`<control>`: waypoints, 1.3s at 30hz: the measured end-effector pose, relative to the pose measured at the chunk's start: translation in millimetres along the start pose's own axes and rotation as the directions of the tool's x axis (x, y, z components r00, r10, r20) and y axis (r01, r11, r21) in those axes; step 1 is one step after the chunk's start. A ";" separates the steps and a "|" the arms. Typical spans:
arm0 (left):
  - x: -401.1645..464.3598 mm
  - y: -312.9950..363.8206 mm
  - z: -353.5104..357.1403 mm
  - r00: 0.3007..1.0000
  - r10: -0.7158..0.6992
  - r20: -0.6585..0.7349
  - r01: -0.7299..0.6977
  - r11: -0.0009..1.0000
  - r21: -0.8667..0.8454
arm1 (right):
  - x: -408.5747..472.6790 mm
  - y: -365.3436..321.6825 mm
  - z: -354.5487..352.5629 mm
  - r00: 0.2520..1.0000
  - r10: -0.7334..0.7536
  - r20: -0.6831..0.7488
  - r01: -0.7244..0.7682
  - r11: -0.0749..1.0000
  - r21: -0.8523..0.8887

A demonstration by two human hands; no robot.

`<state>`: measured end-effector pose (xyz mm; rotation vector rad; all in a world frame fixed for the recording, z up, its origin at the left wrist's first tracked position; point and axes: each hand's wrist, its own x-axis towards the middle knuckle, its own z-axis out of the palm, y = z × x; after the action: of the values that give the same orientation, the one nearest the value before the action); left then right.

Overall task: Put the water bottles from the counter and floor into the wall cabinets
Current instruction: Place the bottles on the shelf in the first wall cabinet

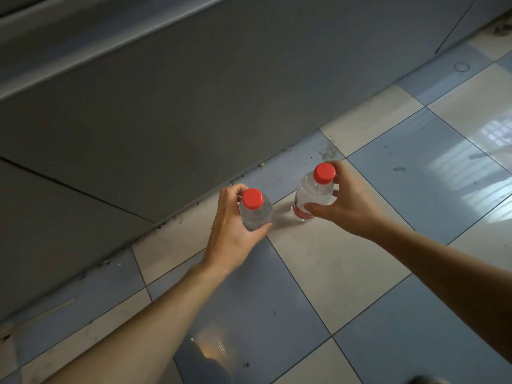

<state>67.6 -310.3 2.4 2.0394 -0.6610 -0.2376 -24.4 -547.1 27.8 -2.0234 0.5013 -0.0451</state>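
**Two floor bottles in hand, cabinets out of view**

Checkered blue-and-white floor tiles (346, 261) run along the grey base cabinet front (166, 120), and you are looking straight down at them. Your left hand (235, 225) is wrapped around the left water bottle (255, 210), fingers behind and thumb in front, just below its red cap (252, 199). Whether that bottle is off the floor is hard to tell. Your right hand (349, 200) is curled loosely around the right water bottle (311, 194), which seems to stand on a tile; thumb at the label, fingertips by the cap. Tighten on the bodies, not the caps, and lift both straight up before turning toward the wall cabinets.
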 end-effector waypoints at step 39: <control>-3.7 394.1 -213.9 0.878 -0.470 -0.091 0.422 0.851 -0.313 | -97.7 -368.7 -186.5 0.989 0.035 0.143 -0.067 0.973 0.223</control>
<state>12.5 -311.6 447.4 1.8798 -0.0283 -0.4060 -37.1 -517.8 451.1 -1.7750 0.4396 0.0662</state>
